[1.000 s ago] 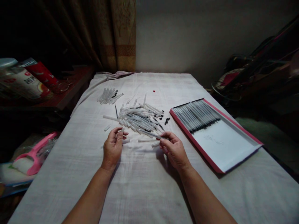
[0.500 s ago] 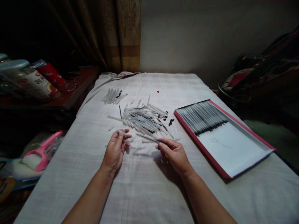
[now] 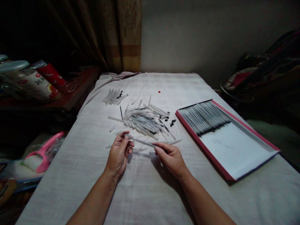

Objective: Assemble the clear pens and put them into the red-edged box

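My left hand (image 3: 119, 154) pinches a small translucent pen cap (image 3: 127, 136) between thumb and fingertips. A slim clear pen (image 3: 143, 142) with a dark refill is gripped near its right end by my right hand (image 3: 171, 158). The pen's left end meets the cap, though how far it sits inside cannot be made out. Just beyond both hands lies a loose heap of pen barrels and dark refills (image 3: 142, 120). Small black plugs (image 3: 172, 122) are scattered at the heap's right side.
A red-edged shallow box (image 3: 225, 156) on the right holds a row of pens (image 3: 202, 117). Further back lie a small pile of translucent caps (image 3: 112, 97) and a tiny red piece (image 3: 159, 92). Jars (image 3: 35, 82) stand on a side table, above pink-handled scissors (image 3: 44, 151).
The pen in my right hand has moved left and the cap in my left hand slightly right, closing the gap between them. The view has shifted a little.
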Demonstrator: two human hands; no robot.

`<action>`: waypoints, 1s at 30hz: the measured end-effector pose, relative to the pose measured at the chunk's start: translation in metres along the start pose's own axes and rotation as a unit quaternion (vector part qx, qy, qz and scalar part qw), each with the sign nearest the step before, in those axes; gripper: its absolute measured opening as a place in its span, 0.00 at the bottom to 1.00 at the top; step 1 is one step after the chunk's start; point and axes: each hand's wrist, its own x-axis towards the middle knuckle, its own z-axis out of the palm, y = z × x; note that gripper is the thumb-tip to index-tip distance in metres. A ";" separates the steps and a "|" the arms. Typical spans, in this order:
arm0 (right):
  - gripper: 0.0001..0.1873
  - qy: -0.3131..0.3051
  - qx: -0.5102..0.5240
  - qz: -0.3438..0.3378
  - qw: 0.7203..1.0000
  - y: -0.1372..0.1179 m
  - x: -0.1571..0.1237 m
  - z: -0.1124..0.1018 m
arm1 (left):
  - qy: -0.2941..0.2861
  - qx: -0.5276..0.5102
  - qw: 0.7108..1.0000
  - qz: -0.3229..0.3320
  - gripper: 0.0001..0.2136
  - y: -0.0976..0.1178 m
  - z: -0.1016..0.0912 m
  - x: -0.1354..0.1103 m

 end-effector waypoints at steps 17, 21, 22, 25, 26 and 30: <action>0.12 -0.090 -0.119 -0.036 0.988 -0.008 0.010 -0.042 | -0.165 0.299 0.938 -0.061 0.12 -0.008 -0.017 0.001; 0.12 -0.086 -0.134 -0.056 0.986 -0.006 0.010 -0.040 | -0.157 0.297 0.940 -0.058 0.11 -0.010 -0.017 0.001; 0.12 -0.084 -0.137 -0.065 0.985 -0.005 0.010 -0.039 | -0.146 0.291 0.944 -0.057 0.12 -0.009 -0.016 0.001; 0.11 -0.087 -0.142 -0.089 0.982 -0.003 0.010 -0.036 | -0.117 0.276 0.952 -0.061 0.13 -0.008 -0.013 0.000; 0.11 -0.089 -0.143 -0.094 0.981 -0.002 0.010 -0.036 | -0.114 0.274 0.953 -0.063 0.13 -0.008 -0.012 0.000; 0.12 -0.093 -0.146 -0.101 0.980 0.000 0.010 -0.035 | -0.115 0.271 0.953 -0.064 0.12 -0.008 -0.012 -0.001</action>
